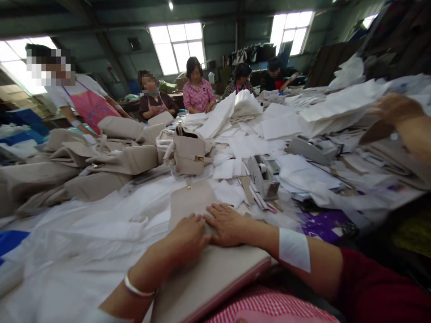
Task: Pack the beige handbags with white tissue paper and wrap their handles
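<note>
A beige handbag (208,278) lies against my body at the table's near edge. Its flap (188,202), with a small gold clasp, stretches away from me. My left hand (189,237) rests on the bag, fingers extended forward and partly blurred. Beside it, my right hand (227,224) lies flat with fingers spread, pressing on the same leather. The two hands nearly touch at the fingertips. Beyond them a finished-looking small beige bag (189,154) with a gold buckle stands upright in clear wrapping.
Beige bags (124,159) are heaped on the left. White paper sheets (247,105) cover the middle and back. Two grey tape dispensers (264,177) (313,150) stand to the right. A co-worker's hand (397,110) reaches in at far right. Several people sit or stand across the table.
</note>
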`<state>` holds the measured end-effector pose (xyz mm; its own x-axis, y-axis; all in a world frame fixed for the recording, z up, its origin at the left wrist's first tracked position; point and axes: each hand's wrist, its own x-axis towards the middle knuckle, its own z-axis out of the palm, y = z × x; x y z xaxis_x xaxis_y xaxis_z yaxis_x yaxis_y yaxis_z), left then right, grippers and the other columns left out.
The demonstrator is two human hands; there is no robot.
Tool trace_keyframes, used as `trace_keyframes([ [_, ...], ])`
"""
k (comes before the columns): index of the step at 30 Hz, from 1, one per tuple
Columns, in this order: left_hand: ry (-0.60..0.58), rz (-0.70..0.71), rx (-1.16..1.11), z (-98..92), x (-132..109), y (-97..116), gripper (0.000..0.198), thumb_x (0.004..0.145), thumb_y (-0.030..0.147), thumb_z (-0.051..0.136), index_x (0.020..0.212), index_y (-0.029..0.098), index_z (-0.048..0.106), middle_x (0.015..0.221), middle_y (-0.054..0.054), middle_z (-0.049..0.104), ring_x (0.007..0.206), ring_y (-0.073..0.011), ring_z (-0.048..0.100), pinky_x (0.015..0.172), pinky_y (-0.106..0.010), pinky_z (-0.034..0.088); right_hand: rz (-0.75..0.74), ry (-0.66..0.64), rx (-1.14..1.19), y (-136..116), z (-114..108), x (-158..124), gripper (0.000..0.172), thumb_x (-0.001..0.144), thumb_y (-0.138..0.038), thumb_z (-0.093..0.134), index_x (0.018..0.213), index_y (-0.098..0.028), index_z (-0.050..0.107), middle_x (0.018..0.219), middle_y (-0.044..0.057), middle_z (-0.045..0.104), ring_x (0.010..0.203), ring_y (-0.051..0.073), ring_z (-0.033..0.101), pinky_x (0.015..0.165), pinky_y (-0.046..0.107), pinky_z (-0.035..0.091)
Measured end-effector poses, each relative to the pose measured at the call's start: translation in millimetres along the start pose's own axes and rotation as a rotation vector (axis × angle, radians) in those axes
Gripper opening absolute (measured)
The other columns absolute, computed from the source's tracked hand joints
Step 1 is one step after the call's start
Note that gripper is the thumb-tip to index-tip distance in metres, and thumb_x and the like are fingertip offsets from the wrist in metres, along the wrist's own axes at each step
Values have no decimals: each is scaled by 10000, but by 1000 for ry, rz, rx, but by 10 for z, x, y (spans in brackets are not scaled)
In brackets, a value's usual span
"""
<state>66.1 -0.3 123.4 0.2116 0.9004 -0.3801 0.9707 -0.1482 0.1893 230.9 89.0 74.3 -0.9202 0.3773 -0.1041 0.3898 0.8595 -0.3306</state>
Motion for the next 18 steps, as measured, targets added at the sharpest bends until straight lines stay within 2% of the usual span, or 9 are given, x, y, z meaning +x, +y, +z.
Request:
trace_keyframes([
  [3, -9, -22, -87, 135, -59, 102, 767, 903, 555, 382, 1490, 70, 293, 1563, -214, 248, 1447, -339, 222, 1159, -502, 216, 6, 11, -4, 15, 62, 1, 741, 926, -582, 346, 1468, -77, 372, 1532, 220, 308, 1431, 357, 242, 1155, 525, 181],
  [6, -5, -79, -91, 325, -107, 106, 800, 921, 575, 323, 1531, 88, 148, 1605, -180, 81, 1477, -332, 59, 1174, -531, 121, -13, 2, -12, 39, 111, 12, 688, 941, -516, 356, 1473, -79, 365, 1545, 203, 291, 1440, 344, 223, 1157, 510, 171],
  [9, 7, -79, -91, 409, -134, 75, 800, 924, 585, 299, 1535, 98, 125, 1608, -171, 62, 1479, -327, 32, 1174, -534, 96, -22, -4, -32, 55, 96, 33, 674, 942, -503, 367, 1472, -87, 368, 1538, 198, 313, 1431, 334, 251, 1154, 495, 180],
  [12, 21, -67, -102, 415, -143, 60, 812, 919, 614, 280, 1531, 98, 145, 1607, -174, 77, 1480, -326, 30, 1172, -542, 89, -26, -7, -58, 78, 23, 80, 651, 924, -524, 414, 1429, -115, 440, 1503, 191, 380, 1394, 336, 323, 1130, 501, 229],
  [15, 36, -60, -108, 428, -147, 54, 831, 913, 637, 275, 1525, 85, 166, 1604, -187, 94, 1478, -335, 36, 1172, -545, 81, 3, -1, -88, 135, -79, 173, 668, 884, -559, 483, 1377, -109, 494, 1478, 210, 404, 1370, 372, 338, 1080, 542, 286],
  [18, 51, -51, -117, 448, -157, 43, 836, 915, 642, 264, 1527, 84, 149, 1603, -191, 103, 1477, -340, 35, 1172, -546, 76, -81, -74, -97, 213, -196, 342, 513, 916, -441, 479, 1328, -143, 541, 1420, 180, 490, 1349, 348, 379, 1065, 561, 287],
])
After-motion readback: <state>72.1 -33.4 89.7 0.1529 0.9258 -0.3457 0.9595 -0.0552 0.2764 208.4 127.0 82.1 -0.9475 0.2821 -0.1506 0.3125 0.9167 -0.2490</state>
